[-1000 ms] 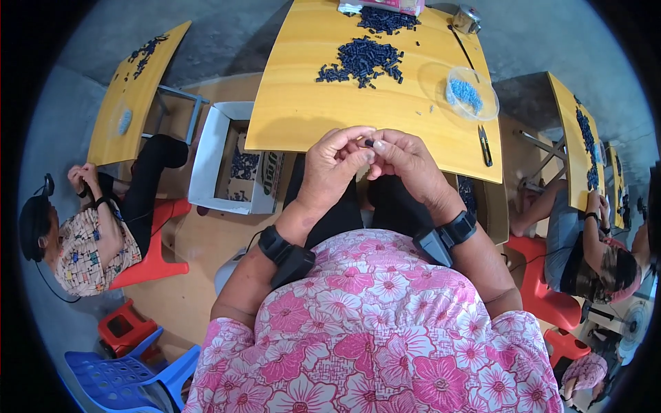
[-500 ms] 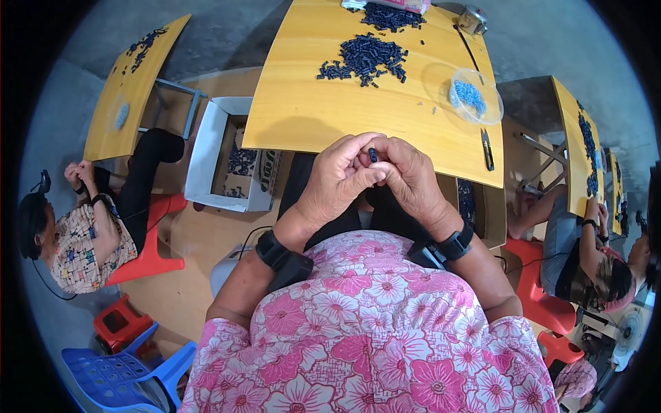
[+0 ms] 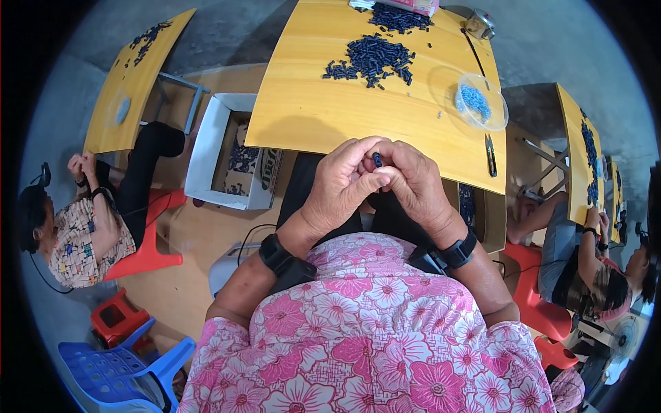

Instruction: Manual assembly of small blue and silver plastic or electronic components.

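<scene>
Just past the table's near edge, my left hand [image 3: 343,184] and my right hand [image 3: 417,183] meet with fingertips pinched together. Between them is a small dark blue tube-like piece [image 3: 376,160], its end showing among the fingers; the rest is hidden. Both hands are closed on it. Ahead on the yellow table [image 3: 303,110] lies a loose pile of similar dark pieces [image 3: 377,58]. A second pile [image 3: 401,19] is farther back. To the right stand a clear plastic bowl [image 3: 505,113] of light blue beads [image 3: 474,102] and, nearer me, black-handled thread snips [image 3: 491,155].
A metal cup [image 3: 480,25] and a thin dark stick [image 3: 474,51] are at the far right. Below the table's left side sits a white box [image 3: 205,158]; a cardboard box [image 3: 490,220] is under the right. Co-workers sit at tables on both sides. A blue chair [image 3: 103,375] stands behind left.
The view has shifted slightly, so the table appears a little to the right and lower. My hands stay pinched together; slightly more of the dark piece shows between the fingers.
</scene>
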Tool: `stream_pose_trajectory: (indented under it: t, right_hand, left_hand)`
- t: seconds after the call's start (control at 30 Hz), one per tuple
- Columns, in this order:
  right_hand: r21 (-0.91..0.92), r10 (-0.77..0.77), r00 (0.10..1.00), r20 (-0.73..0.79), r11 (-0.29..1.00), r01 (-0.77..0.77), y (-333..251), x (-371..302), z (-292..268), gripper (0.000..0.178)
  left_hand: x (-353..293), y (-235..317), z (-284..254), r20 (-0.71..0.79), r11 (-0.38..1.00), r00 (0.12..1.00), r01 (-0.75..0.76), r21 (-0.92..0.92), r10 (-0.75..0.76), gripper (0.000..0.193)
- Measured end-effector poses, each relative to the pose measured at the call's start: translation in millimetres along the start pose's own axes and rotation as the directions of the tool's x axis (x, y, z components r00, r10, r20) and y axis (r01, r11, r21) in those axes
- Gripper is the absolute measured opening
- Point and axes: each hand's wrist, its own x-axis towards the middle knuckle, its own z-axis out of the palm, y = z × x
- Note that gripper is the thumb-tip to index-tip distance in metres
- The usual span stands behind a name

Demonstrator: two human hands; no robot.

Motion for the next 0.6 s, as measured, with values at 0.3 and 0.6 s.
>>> stream_pose_trajectory:
  t: [0.3, 0.6]
  right_hand:
    - [-0.136, -0.163, 0.987, -0.009, 0.978, 0.161, 1.4, 1.2, 1.8, 0.029]
    - [-0.137, -0.145, 0.989, 0.023, 0.980, 0.146, -4.0, 0.9, 2.9, 0.025]
  left_hand:
    - [2.9, 5.5, -1.5, 0.023, 0.990, 0.998, -0.069, 0.122, 0.067, 0.049]
    - [-1.9, 5.4, 0.2, -0.026, 0.985, 0.998, -0.052, 0.162, 0.057, 0.042]
